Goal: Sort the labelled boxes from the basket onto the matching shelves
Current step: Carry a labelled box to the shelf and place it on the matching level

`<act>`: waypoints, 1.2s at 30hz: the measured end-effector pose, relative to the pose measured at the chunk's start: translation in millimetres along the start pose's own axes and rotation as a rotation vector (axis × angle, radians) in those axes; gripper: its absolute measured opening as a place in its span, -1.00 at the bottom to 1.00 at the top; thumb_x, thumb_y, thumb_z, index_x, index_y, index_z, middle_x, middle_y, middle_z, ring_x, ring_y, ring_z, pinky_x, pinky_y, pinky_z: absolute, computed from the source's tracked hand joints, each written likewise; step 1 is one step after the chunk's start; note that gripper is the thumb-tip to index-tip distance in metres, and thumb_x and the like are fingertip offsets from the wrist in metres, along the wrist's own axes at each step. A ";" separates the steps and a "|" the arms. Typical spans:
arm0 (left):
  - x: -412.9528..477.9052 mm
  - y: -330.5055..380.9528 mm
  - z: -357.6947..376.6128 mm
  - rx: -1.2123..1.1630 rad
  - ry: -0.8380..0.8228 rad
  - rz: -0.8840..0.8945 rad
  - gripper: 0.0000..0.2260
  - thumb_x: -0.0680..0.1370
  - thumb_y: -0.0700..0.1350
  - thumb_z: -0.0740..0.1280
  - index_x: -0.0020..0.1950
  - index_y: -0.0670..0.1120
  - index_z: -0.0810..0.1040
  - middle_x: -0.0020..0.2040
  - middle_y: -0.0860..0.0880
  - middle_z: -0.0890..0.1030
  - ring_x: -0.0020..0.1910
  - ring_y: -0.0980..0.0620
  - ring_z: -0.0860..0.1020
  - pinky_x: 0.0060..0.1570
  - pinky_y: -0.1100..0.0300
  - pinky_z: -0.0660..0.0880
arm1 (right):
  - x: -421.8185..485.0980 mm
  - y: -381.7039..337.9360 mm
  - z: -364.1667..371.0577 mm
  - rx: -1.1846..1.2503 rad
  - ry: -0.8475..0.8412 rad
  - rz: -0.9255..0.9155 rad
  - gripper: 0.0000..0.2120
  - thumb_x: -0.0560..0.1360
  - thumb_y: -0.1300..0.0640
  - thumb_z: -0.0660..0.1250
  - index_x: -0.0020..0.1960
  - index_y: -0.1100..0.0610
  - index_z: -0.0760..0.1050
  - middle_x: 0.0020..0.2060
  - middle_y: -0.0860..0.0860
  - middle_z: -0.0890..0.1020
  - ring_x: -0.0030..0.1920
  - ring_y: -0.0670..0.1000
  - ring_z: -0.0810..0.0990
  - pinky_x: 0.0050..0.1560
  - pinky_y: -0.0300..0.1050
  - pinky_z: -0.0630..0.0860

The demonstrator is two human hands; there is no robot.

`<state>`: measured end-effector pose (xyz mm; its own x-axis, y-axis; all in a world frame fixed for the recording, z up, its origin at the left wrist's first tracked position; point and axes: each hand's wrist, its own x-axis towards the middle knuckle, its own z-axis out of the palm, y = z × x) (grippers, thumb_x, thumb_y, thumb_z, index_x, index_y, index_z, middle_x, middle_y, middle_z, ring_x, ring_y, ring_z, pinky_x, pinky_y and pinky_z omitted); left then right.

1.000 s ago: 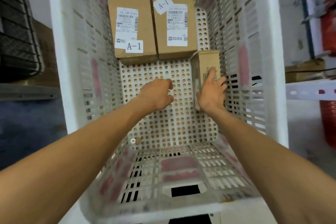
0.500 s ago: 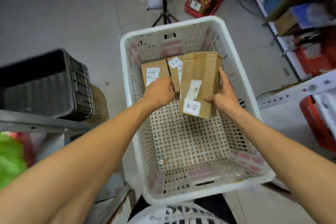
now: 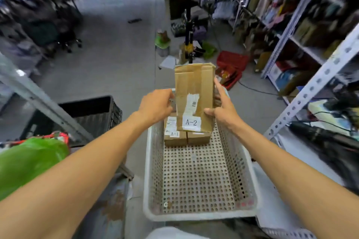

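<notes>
A brown cardboard box labelled A-2 [image 3: 194, 91] stands upright in the air above the far end of the white perforated basket [image 3: 248, 172]. My right hand [image 3: 223, 108] grips its right edge, thumb on the front face. My left hand [image 3: 157, 105] holds its left edge with curled fingers. Two more brown boxes lie at the basket's far end; the left one, labelled A-1 [image 3: 174, 136], shows its label, and the other box [image 3: 198, 137] is mostly hidden behind the held box.
A white metal shelf rack [image 3: 318, 75] rises at the right with goods on it. A grey shelf post [image 3: 38, 99] crosses the left, with a black crate [image 3: 93, 114] and a green bag [image 3: 29, 161] beneath. A tripod pole [image 3: 189, 25] and red tray [image 3: 231, 64] stand ahead on the floor.
My right hand took the box from the basket's right side and lifted it out. My left hand has come onto its left edge. My view has risen from the basket to the aisle.
</notes>
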<state>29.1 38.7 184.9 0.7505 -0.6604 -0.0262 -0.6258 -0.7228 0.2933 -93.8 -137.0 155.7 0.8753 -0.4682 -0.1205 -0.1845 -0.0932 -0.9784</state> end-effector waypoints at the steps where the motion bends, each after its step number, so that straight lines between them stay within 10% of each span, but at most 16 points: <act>1: -12.4 1.5 -3.0 0.030 -0.002 0.002 -0.68 0.49 -0.18 0.26 0.23 -0.03 0.50 0.15 -0.02 0.61 0.10 -0.11 0.55 -0.08 0.08 0.44 | -8.1 -5.1 -2.3 -0.002 -0.006 -0.008 -0.09 0.45 0.53 0.29 0.57 -0.12 0.02 0.28 -0.17 0.32 0.01 -0.30 0.42 -0.26 -0.52 0.45; 18: -154.0 22.3 -50.7 -0.096 0.072 0.034 -0.76 0.47 -0.10 0.35 0.13 0.00 0.53 0.05 0.03 0.65 0.02 -0.03 0.59 -0.04 0.09 0.52 | -191.4 -64.4 -6.1 -0.068 0.121 -0.172 -0.09 0.43 0.54 0.29 0.57 -0.10 0.04 0.43 0.02 0.35 0.06 -0.26 0.48 -0.22 -0.51 0.46; 30: -244.3 107.2 -12.6 -0.067 -0.178 0.397 -0.72 0.45 -0.05 0.38 0.15 -0.02 0.55 0.02 0.01 0.63 0.02 -0.03 0.59 -0.02 0.09 0.54 | -396.8 -33.8 -35.5 -0.130 0.411 -0.081 -0.11 0.48 0.48 0.29 0.56 -0.18 0.03 0.42 0.00 0.36 0.24 -0.08 0.48 -0.16 -0.41 0.52; 36: -272.7 208.3 12.6 -0.043 -0.244 0.635 -0.72 0.44 -0.05 0.43 0.14 0.00 0.57 0.01 0.02 0.65 0.06 -0.04 0.59 0.06 0.06 0.53 | -497.2 -22.0 -86.7 -0.159 0.635 -0.078 -0.12 0.46 0.52 0.29 0.55 -0.13 0.06 0.25 -0.11 0.48 0.04 -0.29 0.56 -0.13 -0.31 0.56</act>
<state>-308.6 65.6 241.1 0.1684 -0.9845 -0.0493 -0.9161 -0.1748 0.3608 -563.7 21.6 251.7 0.4638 -0.8777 0.1203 -0.2373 -0.2538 -0.9377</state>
